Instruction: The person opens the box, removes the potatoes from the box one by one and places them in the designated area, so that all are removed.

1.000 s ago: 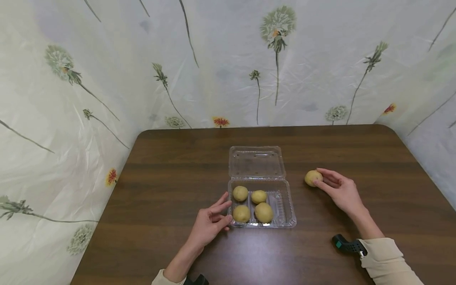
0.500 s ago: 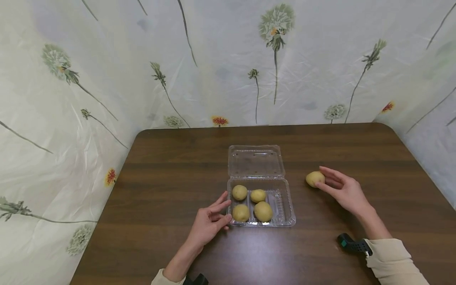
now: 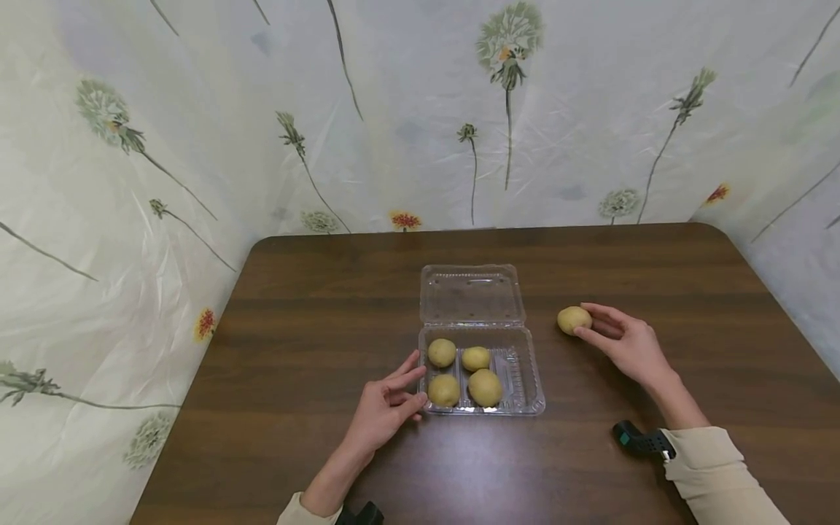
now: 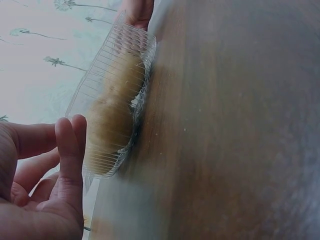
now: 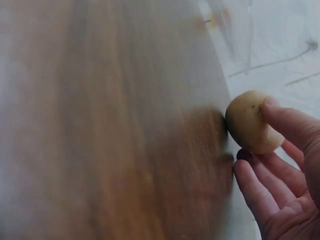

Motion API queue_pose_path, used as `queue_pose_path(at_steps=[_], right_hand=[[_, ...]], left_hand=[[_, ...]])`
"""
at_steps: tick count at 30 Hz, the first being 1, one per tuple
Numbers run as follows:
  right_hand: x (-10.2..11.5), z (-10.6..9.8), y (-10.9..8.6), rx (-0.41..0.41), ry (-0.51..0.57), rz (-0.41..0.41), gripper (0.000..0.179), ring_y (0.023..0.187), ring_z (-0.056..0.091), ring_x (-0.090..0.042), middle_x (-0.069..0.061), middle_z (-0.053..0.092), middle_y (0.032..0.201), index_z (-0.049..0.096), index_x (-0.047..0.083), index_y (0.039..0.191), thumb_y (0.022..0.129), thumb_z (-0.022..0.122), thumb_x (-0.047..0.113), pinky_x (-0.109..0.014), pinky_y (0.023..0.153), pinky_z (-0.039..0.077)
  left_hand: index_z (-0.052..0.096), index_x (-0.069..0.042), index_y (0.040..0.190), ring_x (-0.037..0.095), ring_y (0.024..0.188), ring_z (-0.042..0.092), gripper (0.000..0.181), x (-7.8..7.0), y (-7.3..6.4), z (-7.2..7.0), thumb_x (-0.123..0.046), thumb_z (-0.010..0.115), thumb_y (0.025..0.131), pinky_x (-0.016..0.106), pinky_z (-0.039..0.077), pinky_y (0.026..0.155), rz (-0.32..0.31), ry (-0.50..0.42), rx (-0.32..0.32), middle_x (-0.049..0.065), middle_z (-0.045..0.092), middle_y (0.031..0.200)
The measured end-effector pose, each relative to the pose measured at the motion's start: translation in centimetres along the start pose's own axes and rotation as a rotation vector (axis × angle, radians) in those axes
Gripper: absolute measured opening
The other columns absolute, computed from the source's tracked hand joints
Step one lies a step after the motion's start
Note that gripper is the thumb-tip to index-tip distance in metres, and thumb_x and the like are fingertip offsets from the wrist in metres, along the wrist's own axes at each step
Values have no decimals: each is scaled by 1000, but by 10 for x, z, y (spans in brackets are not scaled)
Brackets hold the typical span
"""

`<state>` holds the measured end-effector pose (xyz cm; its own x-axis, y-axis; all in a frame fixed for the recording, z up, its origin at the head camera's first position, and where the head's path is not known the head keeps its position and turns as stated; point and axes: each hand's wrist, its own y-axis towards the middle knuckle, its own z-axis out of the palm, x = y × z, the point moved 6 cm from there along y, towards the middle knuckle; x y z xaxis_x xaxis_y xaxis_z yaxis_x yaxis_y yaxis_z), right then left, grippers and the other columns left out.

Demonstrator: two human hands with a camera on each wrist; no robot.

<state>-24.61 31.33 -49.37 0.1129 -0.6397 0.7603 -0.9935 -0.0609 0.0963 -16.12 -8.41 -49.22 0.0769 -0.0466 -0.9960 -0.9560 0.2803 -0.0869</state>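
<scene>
Right hand [image 3: 631,350] pinches potato [image 3: 572,321]; left hand [image 3: 383,414], fingers loosely extended, touches clear container [image 3: 518,383] at left side.

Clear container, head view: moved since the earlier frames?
No: the clear container keeps its spacing from the table's far edge; the whole picture just shifts slightly.

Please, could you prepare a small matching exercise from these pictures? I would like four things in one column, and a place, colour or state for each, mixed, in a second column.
Column one:
1. Left hand
2. Right hand
3. Lid
4. Table

Column two:
A. open, at the far edge of the box
B. holding one potato
C. brown
D. at the left side of the box

Pairs: 1-D, 2-B, 3-A, 4-C
</scene>
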Motion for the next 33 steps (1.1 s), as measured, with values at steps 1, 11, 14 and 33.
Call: queue_pose_path(at_steps=[1, 11, 14, 33], right_hand=[[0, 0, 1, -3, -8, 4, 56, 105, 59, 3, -17, 63, 127, 58, 13, 136, 89, 72, 40, -5, 72, 46], [2, -7, -3, -14, -42, -11, 57, 116, 56, -39, -17, 58, 133, 56, 9, 136, 89, 72, 38, -3, 77, 39], [2, -7, -5, -14, -34, -13, 58, 116, 56, -39, -17, 57, 134, 56, 9, 137, 89, 72, 37, -2, 76, 39], [2, -12, -17, -19, -62, 8, 62, 115, 60, -25, -16, 58, 134, 53, 11, 141, 89, 70, 41, -4, 73, 42]], left_hand=[[56, 1, 134, 30, 81, 68, 46, 0, 0, 0, -1, 69, 90, 32, 59, 68, 3, -3, 1, 1, 38, 153], [55, 2, 135, 32, 81, 68, 46, 1, 0, 1, 0, 68, 90, 32, 59, 67, 4, -20, 9, 3, 35, 155], [56, 1, 135, 32, 81, 68, 46, 1, 0, 1, -1, 69, 90, 30, 58, 67, 2, -10, 7, 2, 37, 154], [57, 1, 134, 30, 79, 68, 46, 0, -1, 0, -1, 69, 90, 32, 59, 68, 6, -10, 6, 1, 38, 153]])
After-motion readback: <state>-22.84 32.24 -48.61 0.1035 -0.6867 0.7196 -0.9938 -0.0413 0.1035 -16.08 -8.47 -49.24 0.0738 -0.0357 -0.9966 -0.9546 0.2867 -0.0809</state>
